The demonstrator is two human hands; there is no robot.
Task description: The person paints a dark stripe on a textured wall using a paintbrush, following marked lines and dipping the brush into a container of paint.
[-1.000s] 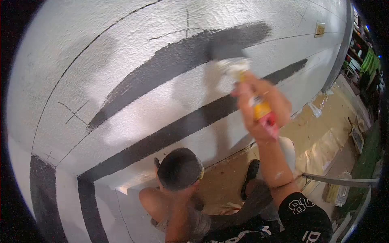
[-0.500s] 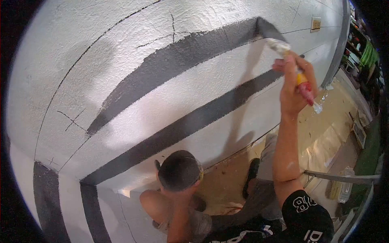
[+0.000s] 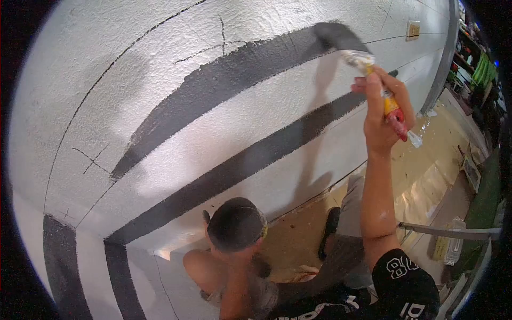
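Observation:
My right hand (image 3: 388, 106) is closed round the yellow and red handle of a paintbrush (image 3: 394, 114). The brush's dark bristles press on the white textured wall (image 3: 266, 114), at the right end of a dark grey painted band (image 3: 229, 80). Low in the view, my left hand (image 3: 234, 257) holds up a round paint container (image 3: 237, 226) with dark paint in it. Most of that hand's fingers are hidden beneath the container.
A lower grey stripe (image 3: 240, 165) crosses the wall, with thin sketched lines and crosses around it. A wall outlet (image 3: 413, 31) sits upper right. Brown sheeting (image 3: 426, 170) covers the floor. A metal bar (image 3: 453, 232) stands by my right elbow; cluttered shelves (image 3: 474, 64) are far right.
The brush has moved a little left along the upper band, its bristles now spread on the wall. My left hand and the container stay nearly in place.

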